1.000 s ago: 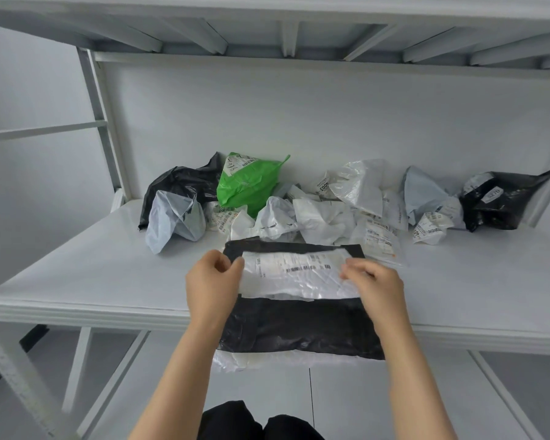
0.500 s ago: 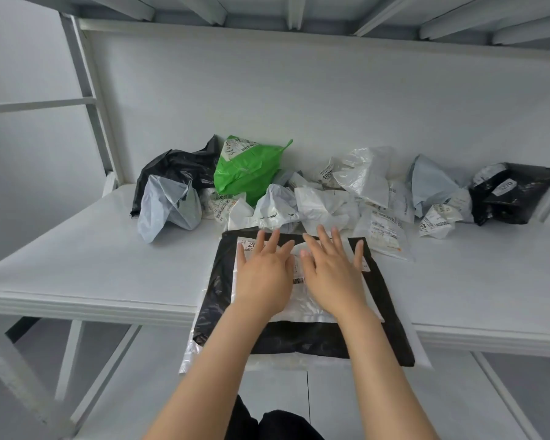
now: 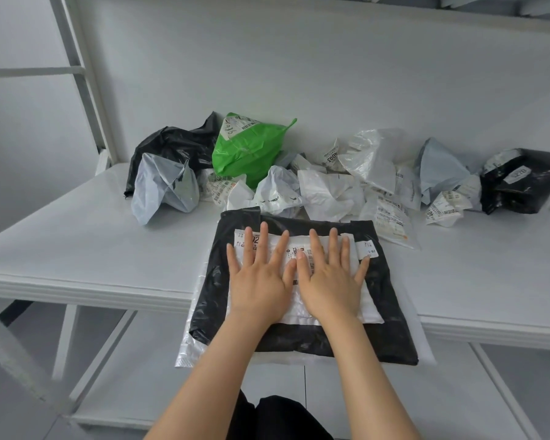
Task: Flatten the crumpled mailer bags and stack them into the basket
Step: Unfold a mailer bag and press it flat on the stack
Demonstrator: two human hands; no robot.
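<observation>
The left hand (image 3: 261, 281) and right hand (image 3: 327, 281) lie flat, fingers spread, holding nothing, pressing a white mailer (image 3: 370, 308) atop a black mailer (image 3: 299, 339) and 1 more bag at the table (image 3: 77, 290) edge. About 10 crumpled bags (image 3: 327, 195) lie behind, unflattened; no basket is visible — stacking there likely not begun.

Left hand (image 3: 258, 281): palm down, flat, fingers straight and spread, tips pointing away from the body. Right hand (image 3: 329, 282): palm down, flat, fingers straight and fanned, little finger splayed widest. Thumbs: turned inward, meeting between the two hands. Position: side by side, just inside the front edge of the tabletop (image 3: 77, 249). Left forearm (image 3: 213, 369) and right forearm (image 3: 369, 376): bare, extended forward, converging slightly toward straight wrists
</observation>
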